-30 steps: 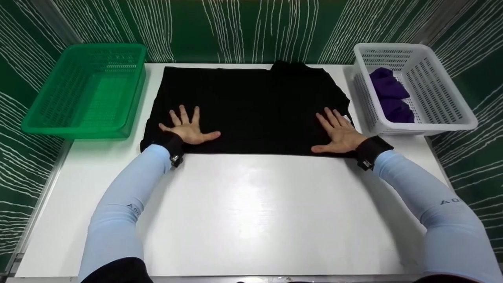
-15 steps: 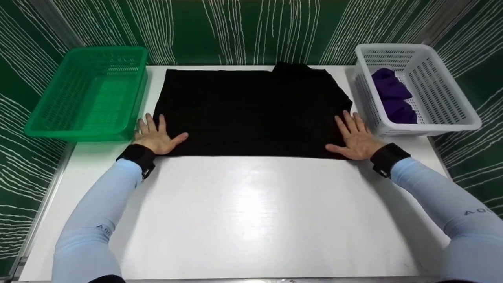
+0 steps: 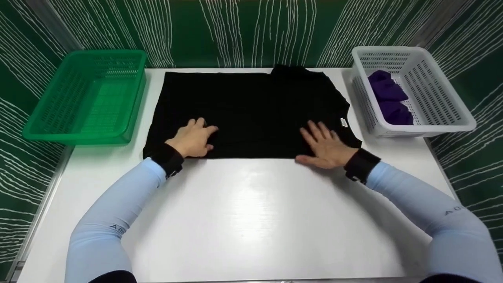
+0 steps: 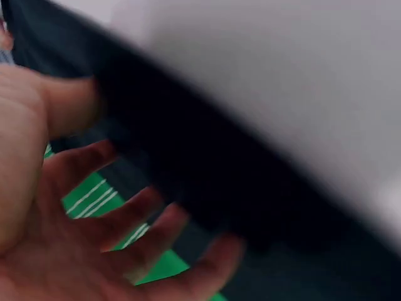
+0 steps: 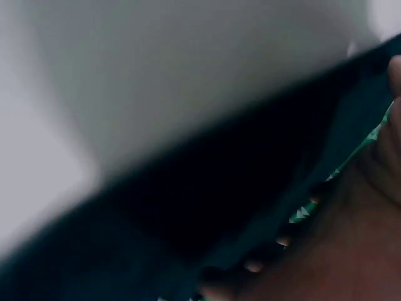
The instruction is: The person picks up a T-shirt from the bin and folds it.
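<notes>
Currently, at the near edge of the flat black fabric garment (image 3: 251, 112), the left hand (image 3: 191, 138) has loosely bent fingers; the right hand (image 3: 327, 149) has straighter fingers, spread wide.

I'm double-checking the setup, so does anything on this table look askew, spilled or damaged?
No spill or damage shows. The black cloth lies spread out, but part of it juts past its mostly straight far edge, toward the right, which looks uneven. A white tag also stands out near its right edge.
</notes>
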A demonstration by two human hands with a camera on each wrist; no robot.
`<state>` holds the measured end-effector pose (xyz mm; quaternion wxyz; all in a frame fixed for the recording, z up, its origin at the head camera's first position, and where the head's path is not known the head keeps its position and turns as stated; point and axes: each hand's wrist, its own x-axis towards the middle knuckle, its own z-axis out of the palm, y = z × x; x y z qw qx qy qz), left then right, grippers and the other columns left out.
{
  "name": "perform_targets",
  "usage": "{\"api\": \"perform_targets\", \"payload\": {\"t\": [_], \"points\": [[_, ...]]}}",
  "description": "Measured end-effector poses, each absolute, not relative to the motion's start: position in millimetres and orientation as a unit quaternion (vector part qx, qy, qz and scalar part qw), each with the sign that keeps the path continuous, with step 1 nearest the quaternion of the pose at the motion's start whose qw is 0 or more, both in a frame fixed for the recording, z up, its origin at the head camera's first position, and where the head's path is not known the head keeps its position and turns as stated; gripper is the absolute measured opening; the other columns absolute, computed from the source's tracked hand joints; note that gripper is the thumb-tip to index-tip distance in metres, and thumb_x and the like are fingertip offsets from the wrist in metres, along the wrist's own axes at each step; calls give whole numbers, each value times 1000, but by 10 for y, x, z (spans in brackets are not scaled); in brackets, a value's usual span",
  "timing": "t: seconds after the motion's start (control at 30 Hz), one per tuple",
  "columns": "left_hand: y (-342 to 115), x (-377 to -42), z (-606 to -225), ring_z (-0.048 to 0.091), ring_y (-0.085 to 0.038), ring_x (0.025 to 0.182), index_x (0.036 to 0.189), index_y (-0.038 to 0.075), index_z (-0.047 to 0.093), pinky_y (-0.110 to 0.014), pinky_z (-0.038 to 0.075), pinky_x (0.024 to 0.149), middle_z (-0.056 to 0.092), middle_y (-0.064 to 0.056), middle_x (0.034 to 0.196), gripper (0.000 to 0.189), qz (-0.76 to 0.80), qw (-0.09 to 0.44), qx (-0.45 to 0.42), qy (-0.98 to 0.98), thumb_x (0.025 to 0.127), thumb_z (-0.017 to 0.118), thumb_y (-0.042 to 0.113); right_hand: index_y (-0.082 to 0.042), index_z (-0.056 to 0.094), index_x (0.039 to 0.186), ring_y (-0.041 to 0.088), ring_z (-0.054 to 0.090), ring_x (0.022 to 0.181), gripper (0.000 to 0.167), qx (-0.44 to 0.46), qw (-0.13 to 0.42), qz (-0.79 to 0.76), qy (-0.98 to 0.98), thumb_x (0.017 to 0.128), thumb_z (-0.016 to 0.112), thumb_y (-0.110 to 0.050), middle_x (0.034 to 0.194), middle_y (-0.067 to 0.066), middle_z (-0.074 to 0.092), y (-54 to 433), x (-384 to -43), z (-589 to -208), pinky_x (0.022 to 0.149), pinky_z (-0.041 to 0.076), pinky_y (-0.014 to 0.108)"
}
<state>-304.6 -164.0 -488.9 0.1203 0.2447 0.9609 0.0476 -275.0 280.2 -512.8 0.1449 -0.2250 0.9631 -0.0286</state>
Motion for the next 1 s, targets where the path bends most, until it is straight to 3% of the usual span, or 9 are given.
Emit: {"api": "perform_targets", "payload": {"t": [0.17,0.37,0.6,0.73,0.83,1.0], "points": [[-1581,-2970,-4835,48,-40,115,157,17,41,-53,52,88,45,-24,136,70,29,162,226,960,97,71,36,-13,-6,165,49,-11,153,120,-203,206,1,957,85,39,-90,169,18,-17,2699,-2622,-5148,109,9,82],[-1575,-2802,-4745,52,-41,112,152,20,45,-54,52,87,46,-24,135,75,18,192,242,951,89,79,44,-12,3,166,52,0,152,128,-212,237,4,948,78,47,-93,170,21,-7,2666,-2485,-4952,106,22,81],[-1562,-2730,-4693,59,-35,107,139,19,50,-52,52,91,56,-16,125,83,11,235,252,939,74,90,51,-4,34,159,56,32,143,118,-239,256,5,936,79,52,-90,162,31,25,2609,-2487,-4632,112,32,67],[-1582,-2793,-4679,60,-33,111,132,17,52,-50,50,95,62,-11,121,80,29,268,244,931,73,88,57,-3,52,148,49,52,130,108,-242,258,-5,935,80,54,-88,145,27,53,2587,-2603,-4500,105,42,63],[-1645,-2955,-4644,62,-33,109,126,15,57,-50,51,93,65,-12,120,71,52,260,233,936,79,81,62,-6,64,135,44,61,118,92,-232,235,-27,944,84,56,-83,129,21,66,2632,-2846,-4430,96,48,60],[-1900,-3468,-4612,61,-40,109,119,7,64,-58,51,89,65,-19,118,50,62,156,202,965,92,72,48,-4,71,118,44,65,104,59,-187,111,-83,973,99,57,-57,114,24,71,2857,-3516,-4413,89,50,60]]}}
